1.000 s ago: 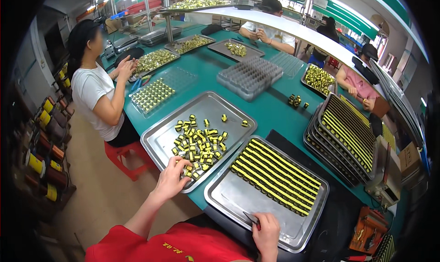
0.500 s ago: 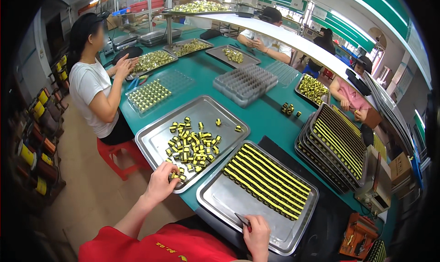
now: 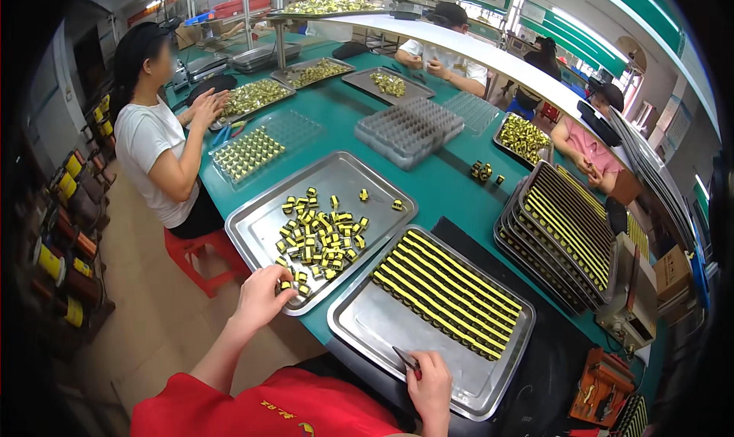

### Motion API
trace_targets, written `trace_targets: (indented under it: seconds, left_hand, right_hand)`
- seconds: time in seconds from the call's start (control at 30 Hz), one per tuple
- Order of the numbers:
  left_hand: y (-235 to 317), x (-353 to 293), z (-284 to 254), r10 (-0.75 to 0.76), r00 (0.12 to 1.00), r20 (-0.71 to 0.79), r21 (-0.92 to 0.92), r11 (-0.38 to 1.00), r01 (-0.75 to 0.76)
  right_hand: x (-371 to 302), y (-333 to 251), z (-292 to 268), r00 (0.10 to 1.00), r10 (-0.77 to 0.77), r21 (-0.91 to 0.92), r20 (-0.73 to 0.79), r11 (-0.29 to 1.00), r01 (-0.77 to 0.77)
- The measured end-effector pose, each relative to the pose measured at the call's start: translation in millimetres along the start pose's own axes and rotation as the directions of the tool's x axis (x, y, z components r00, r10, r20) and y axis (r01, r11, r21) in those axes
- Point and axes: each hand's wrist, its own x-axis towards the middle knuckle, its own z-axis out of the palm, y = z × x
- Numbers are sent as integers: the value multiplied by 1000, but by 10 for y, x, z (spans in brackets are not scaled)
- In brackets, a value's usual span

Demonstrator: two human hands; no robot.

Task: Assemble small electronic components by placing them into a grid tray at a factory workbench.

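Observation:
My left hand (image 3: 261,296) is at the near left corner of a metal tray (image 3: 246,230). Its thumb and fingers pinch a small black-and-yellow transformer (image 3: 287,285). A loose heap of similar transformers (image 3: 325,234) lies beyond it in the same tray. Over the near edge of a second metal tray (image 3: 352,318), my right hand (image 3: 430,383) is closed around a pointed tool (image 3: 403,357) with a dark tip and some red on its handle. The tool's exact kind is partly hidden by the fingers. Transformers stand in straight rows (image 3: 451,292) across that tray's far part.
Stacked trays of rowed transformers (image 3: 562,230) stand to the right, beside a boxy device (image 3: 631,315). Clear plastic trays (image 3: 409,131) lie further back. A co-worker in white (image 3: 160,131) sits at the left; others work across the green table (image 3: 329,135). A shelf overhangs the far side.
My left hand has shifted slightly left, its fingers drawn closer around one transformer. My right hand keeps its hold on the tool. Across the table, a co-worker's hands have moved apart.

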Motion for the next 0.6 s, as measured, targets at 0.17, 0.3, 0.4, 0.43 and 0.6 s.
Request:
trace_targets:
  seconds: [0.17, 0.3, 0.4, 0.43, 0.6]
  left_hand:
    - [221, 52, -69, -112, 994, -3, -583, 807, 90]
    - [618, 6, 24, -17, 965, 261, -798, 559, 226]
    - [888, -34, 138, 203, 907, 369, -854, 459, 245]
    - [973, -38, 150, 256, 878, 404, -862, 427, 272]
    - [1194, -54, 287, 508, 777, 370, -906, 382, 182]
  right_hand:
    - [-25, 19, -1, 996, -81, -65, -26, 995, 79]
    - [-66, -82, -60, 986, -163, 62, -21, 984, 164]
    - [-38, -333, -15, 993, -88, 253, -74, 962, 104]
    - [-33, -423, 4, 997, -26, 336, -69, 941, 48]
    - [22, -341, 60, 941, -300, 139, -157, 937, 322]
